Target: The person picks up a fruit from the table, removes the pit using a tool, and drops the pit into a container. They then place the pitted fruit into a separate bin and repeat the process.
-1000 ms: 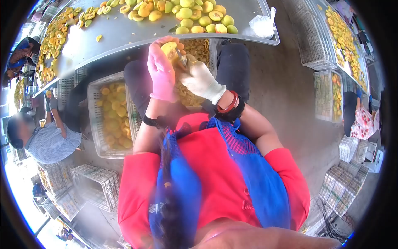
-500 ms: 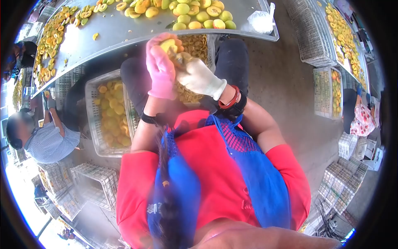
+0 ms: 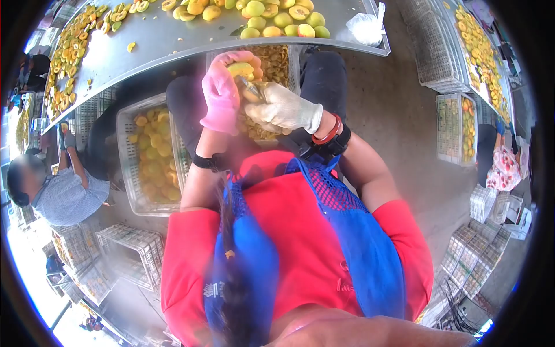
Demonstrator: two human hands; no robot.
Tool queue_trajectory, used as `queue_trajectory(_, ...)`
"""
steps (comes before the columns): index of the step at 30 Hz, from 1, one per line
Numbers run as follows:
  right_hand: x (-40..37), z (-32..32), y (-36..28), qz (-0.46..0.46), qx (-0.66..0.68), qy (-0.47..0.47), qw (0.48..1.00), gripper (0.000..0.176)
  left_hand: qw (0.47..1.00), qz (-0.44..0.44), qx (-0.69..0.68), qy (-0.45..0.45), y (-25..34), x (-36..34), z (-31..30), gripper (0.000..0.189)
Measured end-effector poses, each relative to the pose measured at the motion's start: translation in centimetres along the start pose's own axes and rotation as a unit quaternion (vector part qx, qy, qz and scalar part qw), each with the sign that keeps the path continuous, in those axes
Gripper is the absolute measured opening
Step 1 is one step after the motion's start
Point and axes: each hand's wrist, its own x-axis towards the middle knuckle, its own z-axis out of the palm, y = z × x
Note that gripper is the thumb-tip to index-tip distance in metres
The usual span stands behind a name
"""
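Note:
My left hand (image 3: 219,87), in a pink glove, is closed round a cut yellow apricot-like fruit (image 3: 241,71), its fingers curled over the far side. In a white glove, my right hand (image 3: 282,107) grips a small metal hand tool (image 3: 250,91). The tool's end meets or nearly meets the near side of the fruit; its exact shape is partly hidden by the fingers. Both hands are above a crate (image 3: 293,63) of brownish-yellow pieces between my knees. Whole and halved fruits (image 3: 283,21) lie on the metal table (image 3: 173,43) just beyond.
A white crate (image 3: 124,168) of yellow fruit stands left of my leg. A white plastic bag (image 3: 365,30) sits at the table's right corner. Crates (image 3: 133,248) stand on the floor behind. A person (image 3: 72,194) sits at the left; another table with fruit (image 3: 480,58) is at right.
My right hand has turned flatter and shifted slightly right, showing more of the tool. My left hand has tilted a little, with the fruit still in it.

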Motion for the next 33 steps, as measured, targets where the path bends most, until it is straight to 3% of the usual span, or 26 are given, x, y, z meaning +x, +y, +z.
queue_trajectory(4,-0.2,-0.2,0.2,0.038,0.072,-0.060,0.995,0.008,0.997,0.029,0.048,-0.050,0.3,-1.0,-0.3,0.037)
queue_trajectory(7,0.3,-0.5,2.3,0.054,0.173,-0.116,0.977,0.009,0.980,0.031,0.174,-0.090,0.7,-1.3,-0.8,0.037)
queue_trajectory(9,0.3,-0.6,3.2,0.050,0.229,-0.152,0.960,0.010,0.975,0.036,0.194,-0.107,0.5,-1.2,-1.2,0.050)
queue_trajectory(14,1.6,0.4,5.3,0.001,0.101,-0.085,0.991,0.009,0.997,-0.053,0.056,-0.017,0.8,-1.1,-0.7,0.073)
queue_trajectory(18,2.4,1.6,7.9,-0.102,-0.006,-0.005,0.995,0.016,0.994,0.022,-0.009,0.103,1.3,0.2,-4.7,0.078)
queue_trajectory(21,3.2,1.2,10.0,-0.203,-0.218,0.150,0.943,0.024,0.985,0.053,0.031,0.161,3.1,-0.8,-8.5,0.078)
queue_trajectory(22,2.9,0.5,9.7,-0.037,-0.369,0.112,0.922,0.029,0.970,0.058,0.095,0.214,3.8,-1.4,-9.8,0.078)
queue_trajectory(23,2.7,0.6,10.2,-0.033,-0.388,0.124,0.913,0.029,0.950,0.062,0.158,0.262,4.6,-2.0,-11.2,0.077)
queue_trajectory(25,2.6,0.7,11.0,-0.025,-0.429,0.152,0.890,0.029,0.845,0.092,0.376,0.370,5.3,-3.4,-15.8,0.073)
queue_trajectory(27,2.6,0.9,11.1,-0.043,-0.406,0.187,0.893,0.026,0.659,-0.065,0.607,0.439,8.2,-4.9,-15.8,0.057)
queue_trajectory(30,3.2,0.7,11.8,-0.079,-0.397,0.231,0.885,0.028,0.567,0.003,0.694,0.444,7.8,-5.3,-18.5,0.051)
queue_trajectory(33,3.5,-0.2,11.1,-0.161,-0.340,0.292,0.879,0.025,0.692,0.047,0.618,0.369,6.5,-3.1,-15.9,0.048)
